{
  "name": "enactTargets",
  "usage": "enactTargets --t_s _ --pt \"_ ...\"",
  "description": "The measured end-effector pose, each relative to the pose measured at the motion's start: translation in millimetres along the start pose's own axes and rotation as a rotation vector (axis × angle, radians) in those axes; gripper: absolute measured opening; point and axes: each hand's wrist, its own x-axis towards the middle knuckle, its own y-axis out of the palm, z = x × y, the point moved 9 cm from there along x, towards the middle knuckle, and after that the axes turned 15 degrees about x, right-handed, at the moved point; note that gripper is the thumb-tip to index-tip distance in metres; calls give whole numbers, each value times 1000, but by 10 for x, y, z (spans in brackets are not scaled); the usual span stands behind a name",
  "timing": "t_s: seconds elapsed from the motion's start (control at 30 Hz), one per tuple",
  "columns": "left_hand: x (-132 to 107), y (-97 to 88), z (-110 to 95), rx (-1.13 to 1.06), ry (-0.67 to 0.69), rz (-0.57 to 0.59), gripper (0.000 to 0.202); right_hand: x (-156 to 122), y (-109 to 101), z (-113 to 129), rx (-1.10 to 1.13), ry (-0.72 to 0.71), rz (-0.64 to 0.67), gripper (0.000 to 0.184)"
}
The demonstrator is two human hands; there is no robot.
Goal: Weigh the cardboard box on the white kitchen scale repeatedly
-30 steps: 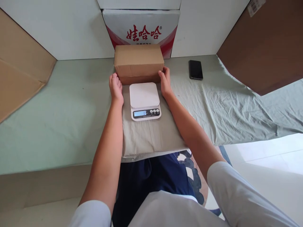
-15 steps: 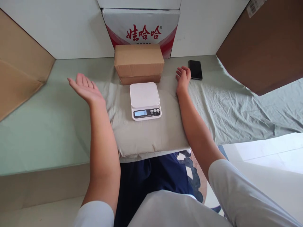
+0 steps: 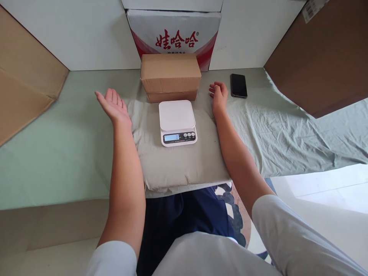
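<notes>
A white kitchen scale (image 3: 177, 122) with a lit display sits on a grey cushion (image 3: 178, 165), its platform bare. Behind it rests a closed brown cardboard box (image 3: 170, 76) on the green sheet. My left hand (image 3: 113, 105) hovers left of the cushion, palm up with fingers stretched out, holding nothing. My right hand (image 3: 219, 95) is right of the box, palm up with fingers loosely curled and nothing in them, a short way from a black phone (image 3: 238, 85).
A red-and-white printed carton (image 3: 174, 32) stands against the white wall behind the box. Cardboard sheets lean at the far left (image 3: 23, 84) and far right (image 3: 313, 61). The green sheet (image 3: 69, 145) covers the surface, wrinkled on the right. My dark-trousered lap shows below.
Both hands let go of the brown box's sides and swung outward, palms up. Since half a second ago both have drifted slightly back toward the centre.
</notes>
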Motion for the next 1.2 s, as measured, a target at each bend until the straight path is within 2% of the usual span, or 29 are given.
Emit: enactTargets --t_s 0.2,0.33,0.47,0.53,0.63,0.73,0.8,0.9,0.97,1.07,1.13,1.2 --pt "-7 24 4 -12 -15 20 102 -33 32 29 5 10 -6 48" --pt "22 41 18 -11 -7 54 103 -3 0 1 -14 6 -3 48" --pt "24 212 30 -25 -26 97 101 18 29 -4 -38 -27 27 53" --pt "3 376 33 -22 -26 137 104 -23 162 -9 -12 -22 87 60" --pt "-43 647 53 -9 -15 216 113 -197 513 -39 45 55 227 77" --pt "-95 885 72 13 16 315 109 -448 853 -16 50 117 347 80" --pt "-117 967 77 13 29 332 100 -573 980 46 15 102 387 79" --pt "-129 976 77 -10 -1 276 93 -615 1023 123 -22 79 379 77" --pt "-146 962 5 -18 8 254 94 -550 1019 169 -42 60 361 75" --pt "-238 942 -246 5 112 296 98 -411 1050 333 -100 -45 380 79" --pt "-385 888 -455 14 207 340 101 -402 1076 527 -124 -158 424 89" --pt "-609 748 -644 -9 295 345 110 -543 1055 742 -126 -257 474 99"
